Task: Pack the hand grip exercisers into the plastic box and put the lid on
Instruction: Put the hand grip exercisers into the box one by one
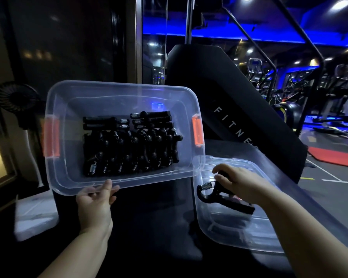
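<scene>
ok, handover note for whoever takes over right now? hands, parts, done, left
Left hand: grips the near rim of the plastic box, which is tipped with its open top toward the camera.
Right hand: holds one hand grip exerciser just above the lid.
Lid: off, lying right of the box.
Done: packed exercisers sit in rows in the box.
Left: put the held exerciser in and fit the lid; the orange latches probably need closing too.
</scene>
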`<state>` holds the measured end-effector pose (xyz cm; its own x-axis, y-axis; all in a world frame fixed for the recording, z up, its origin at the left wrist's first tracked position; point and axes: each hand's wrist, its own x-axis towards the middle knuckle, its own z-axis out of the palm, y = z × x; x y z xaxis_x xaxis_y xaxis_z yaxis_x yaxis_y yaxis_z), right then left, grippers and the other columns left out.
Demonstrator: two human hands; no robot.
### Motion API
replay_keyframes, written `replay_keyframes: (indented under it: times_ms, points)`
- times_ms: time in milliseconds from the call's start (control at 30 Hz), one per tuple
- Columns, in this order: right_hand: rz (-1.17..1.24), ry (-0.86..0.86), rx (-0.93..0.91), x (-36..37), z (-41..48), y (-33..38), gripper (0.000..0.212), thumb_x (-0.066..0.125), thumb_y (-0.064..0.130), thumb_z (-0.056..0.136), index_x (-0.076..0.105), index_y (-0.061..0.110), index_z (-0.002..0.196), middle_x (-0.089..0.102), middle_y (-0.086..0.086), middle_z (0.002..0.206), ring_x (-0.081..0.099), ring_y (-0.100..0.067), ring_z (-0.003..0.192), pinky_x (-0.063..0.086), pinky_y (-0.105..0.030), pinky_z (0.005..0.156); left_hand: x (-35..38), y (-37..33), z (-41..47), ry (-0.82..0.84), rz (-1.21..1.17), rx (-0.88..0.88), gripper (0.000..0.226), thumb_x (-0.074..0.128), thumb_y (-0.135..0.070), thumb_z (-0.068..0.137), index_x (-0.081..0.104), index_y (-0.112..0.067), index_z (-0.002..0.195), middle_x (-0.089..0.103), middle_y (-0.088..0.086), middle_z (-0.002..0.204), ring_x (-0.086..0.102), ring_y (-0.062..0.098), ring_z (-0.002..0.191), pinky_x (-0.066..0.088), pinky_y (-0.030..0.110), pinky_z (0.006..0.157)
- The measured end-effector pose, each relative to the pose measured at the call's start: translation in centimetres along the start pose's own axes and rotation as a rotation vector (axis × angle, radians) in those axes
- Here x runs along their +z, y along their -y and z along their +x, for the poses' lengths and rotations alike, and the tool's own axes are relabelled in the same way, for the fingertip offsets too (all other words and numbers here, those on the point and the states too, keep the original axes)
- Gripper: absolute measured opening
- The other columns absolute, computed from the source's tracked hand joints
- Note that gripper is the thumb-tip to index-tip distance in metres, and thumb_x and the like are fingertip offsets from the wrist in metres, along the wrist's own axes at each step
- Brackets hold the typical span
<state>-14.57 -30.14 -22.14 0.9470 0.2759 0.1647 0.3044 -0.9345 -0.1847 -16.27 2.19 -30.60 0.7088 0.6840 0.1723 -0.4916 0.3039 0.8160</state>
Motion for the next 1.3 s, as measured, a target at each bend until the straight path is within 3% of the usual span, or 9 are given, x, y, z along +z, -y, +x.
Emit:
replay_keyframes:
  times_ms: [133, 333, 467, 567, 733, 867, 1033, 1200, 1300]
  points:
    - [0.12, 0.045, 0.0, -0.3, 0.1, -0.3, 0.014, 0.045, 0.036, 0.099, 0.051, 0.029, 0.11, 0.066, 0.002, 0.092, 0.068, -0.012, 0.064, 0.056, -0.039, 0.075, -0.1, 0.1, 0.0, 0.0, -0.004, -0.006, 0.03, 0.059, -0.007, 0.092, 0.036, -0.026, 0.085, 0.063, 0.005, 0.083, 0.068, 0.003, 0.058, 0.049, 0.011, 0.052]
    - [0.068, 0.135, -0.02, -1.2, 0.0, -0.4, 0.03, 0.057, 0.024, 0.093, 0.049, 0.032, 0.12, 0.057, 0.018, 0.101, 0.064, -0.01, 0.078, 0.048, -0.023, 0.072, -0.3, 0.4, 0.3, 0.005, -0.007, -0.008, 0.031, 0.06, -0.008, 0.092, 0.036, -0.026, 0.084, 0.063, 0.006, 0.086, 0.069, 0.004, 0.06, 0.049, 0.011, 0.052]
    - [0.065, 0.174, -0.047, -1.6, -0.1, -0.1, 0.029, 0.056, 0.021, 0.093, 0.052, 0.036, 0.118, 0.055, 0.023, 0.093, 0.067, -0.01, 0.076, 0.051, -0.026, 0.075, -0.3, 0.5, 0.4, 0.005, -0.007, -0.012, 0.03, 0.06, -0.008, 0.092, 0.036, -0.027, 0.086, 0.063, 0.008, 0.088, 0.069, 0.004, 0.06, 0.049, 0.011, 0.053]
    - [0.001, 0.166, -0.083, -2.1, -0.2, 0.4, 0.03, 0.058, 0.019, 0.091, 0.056, 0.034, 0.117, 0.051, 0.025, 0.089, 0.055, -0.007, 0.086, 0.042, -0.022, 0.078, -0.3, 0.5, 0.4, 0.003, -0.004, -0.015, 0.03, 0.06, -0.009, 0.092, 0.036, -0.026, 0.085, 0.063, 0.009, 0.088, 0.069, 0.003, 0.06, 0.049, 0.01, 0.052]
    - [0.016, 0.2, -0.164, -2.5, 0.0, 1.1, 0.024, 0.064, 0.015, 0.086, 0.06, 0.033, 0.103, 0.063, 0.015, 0.096, 0.058, -0.008, 0.088, 0.048, -0.027, 0.084, -0.4, 0.5, 0.5, 0.008, -0.001, -0.017, 0.03, 0.061, -0.009, 0.091, 0.037, -0.026, 0.085, 0.063, 0.013, 0.088, 0.069, 0.004, 0.06, 0.05, 0.012, 0.052]
    - [0.017, 0.106, -0.212, -2.4, 0.6, 1.9, 0.021, 0.068, 0.02, 0.086, 0.06, 0.036, 0.097, 0.064, 0.02, 0.091, 0.057, 0.005, 0.074, 0.043, -0.014, 0.068, -0.4, 0.4, 0.4, -0.004, 0.012, -0.024, 0.031, 0.062, -0.011, 0.091, 0.037, -0.028, 0.085, 0.064, 0.011, 0.088, 0.069, 0.005, 0.061, 0.049, 0.013, 0.053]
    - [0.025, -0.001, -0.234, -3.9, 1.2, 4.4, 0.019, 0.074, 0.026, 0.081, 0.059, 0.035, 0.089, 0.068, 0.011, 0.081, 0.063, -0.001, 0.067, 0.053, -0.03, 0.072, -0.4, 0.3, 0.2, -0.009, 0.01, -0.034, 0.031, 0.062, -0.01, 0.09, 0.037, -0.027, 0.086, 0.064, 0.01, 0.09, 0.069, 0.005, 0.062, 0.05, 0.012, 0.053]
    - [-0.049, -0.215, -0.441, -4.8, 2.1, 6.2, 0.026, 0.075, 0.045, 0.076, 0.057, 0.027, 0.083, 0.053, 0.014, 0.085, 0.054, -0.004, 0.073, 0.048, -0.024, 0.067, -0.5, 0.2, 0.1, 0.003, 0.005, -0.051, 0.031, 0.061, -0.01, 0.091, 0.036, -0.026, 0.086, 0.063, 0.011, 0.091, 0.069, 0.005, 0.063, 0.049, 0.016, 0.057]
    - [-0.009, -0.292, -0.422, -4.7, 2.9, 7.5, 0.03, 0.072, 0.045, 0.078, 0.061, 0.02, 0.092, 0.058, 0.011, 0.09, 0.053, -0.003, 0.072, 0.048, -0.026, 0.07, -0.5, 0.1, 0.1, 0.009, -0.003, -0.06, 0.03, 0.061, -0.009, 0.09, 0.035, -0.023, 0.087, 0.063, 0.015, 0.093, 0.069, 0.006, 0.062, 0.048, 0.019, 0.061]
